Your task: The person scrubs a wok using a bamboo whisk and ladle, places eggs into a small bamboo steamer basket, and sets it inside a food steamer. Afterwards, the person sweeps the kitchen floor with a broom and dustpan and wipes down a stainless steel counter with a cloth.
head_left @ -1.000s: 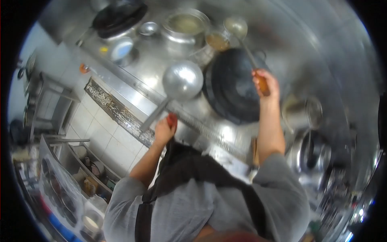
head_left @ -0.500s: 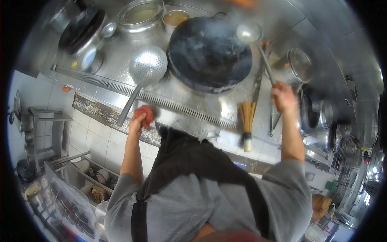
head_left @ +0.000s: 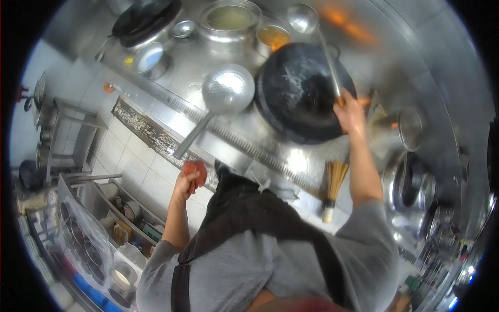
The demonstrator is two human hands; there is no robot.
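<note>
My right hand [head_left: 351, 114] is closed round the handle of a long ladle [head_left: 328, 57]. Its metal bowl reaches past the far rim of a black wok [head_left: 296, 99], and the handle crosses above the wok's right side. Faint pale vapour or shine shows inside the wok. My left hand [head_left: 185, 186] grips a bunched red cloth [head_left: 194, 171] near the counter's front edge. Between that hand and the wok, a perforated strainer [head_left: 227, 89] rests with its handle [head_left: 194, 136] pointing toward me.
A large pot of pale liquid [head_left: 231, 21] and a small pot with orange contents [head_left: 272, 40] stand behind the strainer. Orange flame glow [head_left: 345, 23] shows at the back right. A bamboo brush [head_left: 332, 190] lies at the front. Another dark wok [head_left: 145, 23] sits far left.
The ladle has moved forward and left, from the wok's right rim to beyond its far side. My left hand still holds the cloth. The whole view has shifted, and less steam shows.
</note>
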